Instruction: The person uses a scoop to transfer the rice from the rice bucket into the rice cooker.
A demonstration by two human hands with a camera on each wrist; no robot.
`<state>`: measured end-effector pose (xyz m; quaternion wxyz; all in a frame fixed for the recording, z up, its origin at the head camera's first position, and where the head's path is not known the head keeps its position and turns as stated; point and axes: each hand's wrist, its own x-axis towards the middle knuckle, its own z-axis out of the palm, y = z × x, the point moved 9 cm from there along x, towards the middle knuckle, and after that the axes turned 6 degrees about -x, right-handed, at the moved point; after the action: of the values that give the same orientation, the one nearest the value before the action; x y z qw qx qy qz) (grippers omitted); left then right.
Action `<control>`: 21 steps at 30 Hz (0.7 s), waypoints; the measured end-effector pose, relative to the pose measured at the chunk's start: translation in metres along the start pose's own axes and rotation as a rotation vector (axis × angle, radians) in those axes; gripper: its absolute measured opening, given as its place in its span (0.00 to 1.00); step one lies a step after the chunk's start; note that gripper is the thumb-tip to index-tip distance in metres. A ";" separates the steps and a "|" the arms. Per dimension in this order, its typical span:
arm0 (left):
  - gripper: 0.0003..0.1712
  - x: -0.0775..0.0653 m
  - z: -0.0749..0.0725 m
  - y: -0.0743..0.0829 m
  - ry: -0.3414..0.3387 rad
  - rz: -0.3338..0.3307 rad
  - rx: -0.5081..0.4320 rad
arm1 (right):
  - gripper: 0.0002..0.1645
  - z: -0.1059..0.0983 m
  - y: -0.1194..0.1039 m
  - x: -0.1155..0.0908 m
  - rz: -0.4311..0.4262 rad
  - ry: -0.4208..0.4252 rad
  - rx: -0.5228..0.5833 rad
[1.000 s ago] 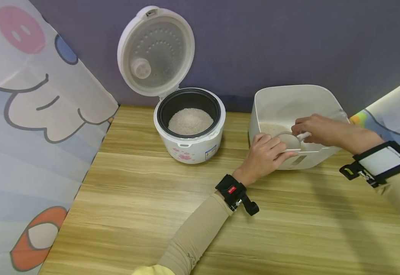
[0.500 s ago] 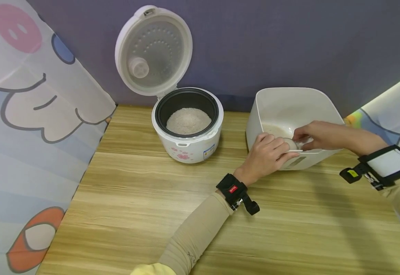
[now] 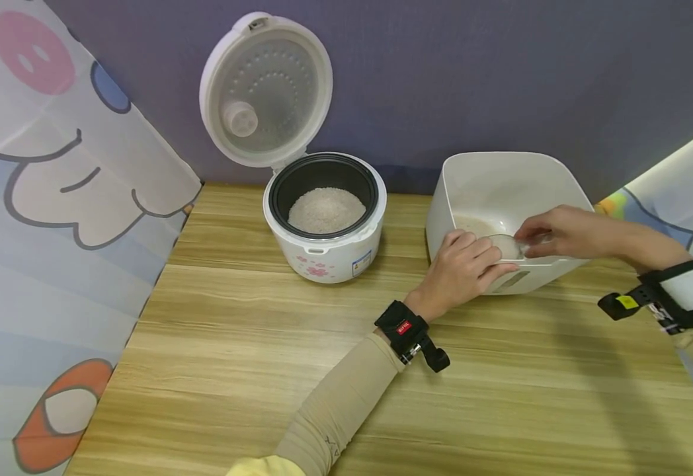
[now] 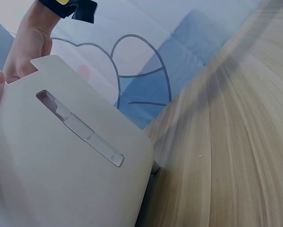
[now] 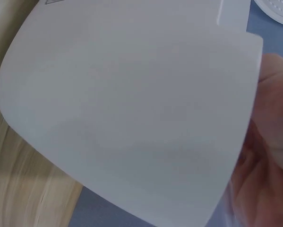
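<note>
A white rice bin (image 3: pixel 504 175) stands at the right with rice (image 3: pixel 470 225) at its bottom left. My left hand (image 3: pixel 465 261) grips its front rim, fingers over the edge and thumb outside. Inside, just behind that rim, my right hand (image 3: pixel 569 231) holds a clear scoop (image 3: pixel 504 247) that looks filled with rice, its cup beside my left fingertips. The handle is mostly covered by my right fingers. In the left wrist view, the bin's front shows a narrow window (image 4: pixel 82 128); the right wrist view has my right hand (image 5: pixel 273 142) behind the wall.
Left of the bin, a white rice cooker (image 3: pixel 323 258) with pink flowers has its lid (image 3: pixel 269 92) raised and a mound of rice (image 3: pixel 326 210) in its black inner pot (image 3: pixel 328 175). Both stand on a wooden table (image 3: pixel 251 344) near a dark back panel (image 3: pixel 406 79).
My right hand first turned the scoop lower behind the front rim, then shifted slightly right, showing more of its cup. My left hand keeps its grip on the bin.
</note>
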<state>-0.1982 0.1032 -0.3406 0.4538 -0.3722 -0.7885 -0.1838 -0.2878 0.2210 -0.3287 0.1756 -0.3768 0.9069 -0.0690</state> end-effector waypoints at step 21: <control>0.22 0.001 -0.001 -0.001 -0.006 -0.022 0.006 | 0.18 -0.022 0.011 -0.032 0.055 0.213 -0.003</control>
<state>-0.1986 0.1021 -0.3387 0.4507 -0.3625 -0.7945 -0.1852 -0.2824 0.2512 -0.3026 0.0796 -0.3428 0.9304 -0.1023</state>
